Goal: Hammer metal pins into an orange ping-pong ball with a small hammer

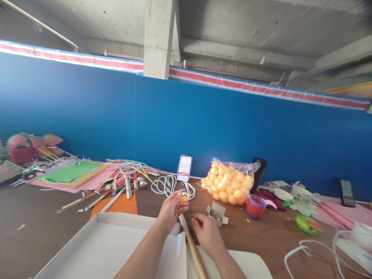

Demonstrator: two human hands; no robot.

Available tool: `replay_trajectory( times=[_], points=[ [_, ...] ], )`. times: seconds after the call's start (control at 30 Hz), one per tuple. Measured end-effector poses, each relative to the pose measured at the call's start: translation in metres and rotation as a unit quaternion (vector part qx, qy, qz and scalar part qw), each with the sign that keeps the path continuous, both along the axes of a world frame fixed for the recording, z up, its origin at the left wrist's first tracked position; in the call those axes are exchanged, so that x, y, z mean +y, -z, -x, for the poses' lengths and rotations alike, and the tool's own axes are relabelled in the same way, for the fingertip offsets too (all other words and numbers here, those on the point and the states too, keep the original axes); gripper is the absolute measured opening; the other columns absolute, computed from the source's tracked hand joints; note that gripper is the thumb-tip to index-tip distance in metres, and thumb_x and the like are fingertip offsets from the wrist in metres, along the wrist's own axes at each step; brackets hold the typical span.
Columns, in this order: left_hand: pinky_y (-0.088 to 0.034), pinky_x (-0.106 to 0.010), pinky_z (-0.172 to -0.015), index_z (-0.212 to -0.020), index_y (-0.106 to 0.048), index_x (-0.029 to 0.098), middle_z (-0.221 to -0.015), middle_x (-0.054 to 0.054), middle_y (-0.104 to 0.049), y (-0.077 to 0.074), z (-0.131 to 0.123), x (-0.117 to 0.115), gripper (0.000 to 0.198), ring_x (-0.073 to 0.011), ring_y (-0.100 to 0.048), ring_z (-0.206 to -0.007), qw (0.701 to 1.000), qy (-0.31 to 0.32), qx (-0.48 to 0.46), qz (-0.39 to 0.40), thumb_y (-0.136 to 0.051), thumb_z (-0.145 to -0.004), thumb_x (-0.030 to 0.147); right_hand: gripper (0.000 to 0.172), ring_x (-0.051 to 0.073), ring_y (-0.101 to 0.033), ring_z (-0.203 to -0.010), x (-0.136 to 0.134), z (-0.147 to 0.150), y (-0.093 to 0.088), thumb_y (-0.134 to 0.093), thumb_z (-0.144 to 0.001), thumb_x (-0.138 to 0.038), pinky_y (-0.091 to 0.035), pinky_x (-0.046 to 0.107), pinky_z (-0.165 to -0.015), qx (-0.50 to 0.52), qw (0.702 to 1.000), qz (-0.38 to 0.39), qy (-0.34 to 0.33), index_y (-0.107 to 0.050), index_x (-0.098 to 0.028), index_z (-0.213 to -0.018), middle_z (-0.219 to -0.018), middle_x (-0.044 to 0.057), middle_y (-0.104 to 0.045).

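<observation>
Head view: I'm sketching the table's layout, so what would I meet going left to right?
Dark red container, green sheet, silver balls, left hand holding an orange ball, right hand, red cylinder with blue rims, green-and-yellow round item, phone.

Before the left hand's grip on a ball, a stick runs between the 2 hands. Front-left lies a tray; further left, papers. Behind, a cord; right, a box; behind-right, a bag of balls.
</observation>
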State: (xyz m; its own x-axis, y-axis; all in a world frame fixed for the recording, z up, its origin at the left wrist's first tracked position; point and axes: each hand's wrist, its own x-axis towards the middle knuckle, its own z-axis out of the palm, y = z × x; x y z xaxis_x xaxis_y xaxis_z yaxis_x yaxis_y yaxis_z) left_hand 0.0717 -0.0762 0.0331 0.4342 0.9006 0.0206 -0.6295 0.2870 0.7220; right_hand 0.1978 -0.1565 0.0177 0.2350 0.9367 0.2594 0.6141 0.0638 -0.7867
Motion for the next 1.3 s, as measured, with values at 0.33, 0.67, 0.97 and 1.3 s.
replay_trajectory(
  times=[0.33,0.67,0.97,1.3],
  points=[
    [-0.053,-0.023,-0.067,-0.108,-0.057,0.016,-0.085,-0.006,-0.064,-0.005,0.001,-0.003,0.038,-0.0121,-0.063,-0.072,0.999,-0.006,0.017,-0.038,-0.066,-0.073,0.026,0.028,0.022,-0.061,-0.091,0.001,-0.042,-0.011,-0.043,-0.081,-0.036,-0.044,0.03,-0.076,-0.104,0.979,0.015,0.173,-0.065,-0.026,-0.095,-0.103,0.005,-0.067],
    [-0.052,-0.021,-0.064,-0.108,-0.059,0.018,-0.09,-0.006,-0.063,-0.004,0.001,-0.005,0.04,-0.0122,-0.063,-0.073,0.998,0.016,0.036,-0.054,-0.068,-0.07,0.028,0.023,0.025,-0.064,-0.078,0.003,-0.063,-0.018,-0.045,-0.079,-0.036,-0.039,0.031,-0.058,-0.23,0.936,0.18,0.197,-0.068,-0.034,-0.08,-0.084,0.005,-0.071],
    [-0.052,-0.021,-0.062,-0.109,-0.059,0.018,-0.089,-0.007,-0.063,-0.003,0.0,-0.003,0.042,-0.0129,-0.063,-0.072,0.997,0.017,0.052,-0.049,-0.069,-0.07,0.028,0.018,0.027,-0.065,-0.074,0.022,-0.079,-0.016,-0.056,-0.07,-0.041,-0.041,0.036,-0.061,-0.202,0.934,0.226,0.191,-0.069,-0.028,-0.066,-0.075,0.007,-0.07],
    [-0.052,-0.021,-0.06,-0.107,-0.06,0.018,-0.092,-0.007,-0.063,0.001,-0.002,0.0,0.04,-0.0121,-0.063,-0.071,0.997,0.011,0.051,-0.052,-0.068,-0.07,0.03,0.02,0.024,-0.063,-0.074,0.027,-0.084,-0.011,-0.049,-0.075,-0.034,-0.04,0.033,-0.06,-0.198,0.936,0.223,0.189,-0.064,-0.027,-0.065,-0.077,0.005,-0.07]
  ],
)
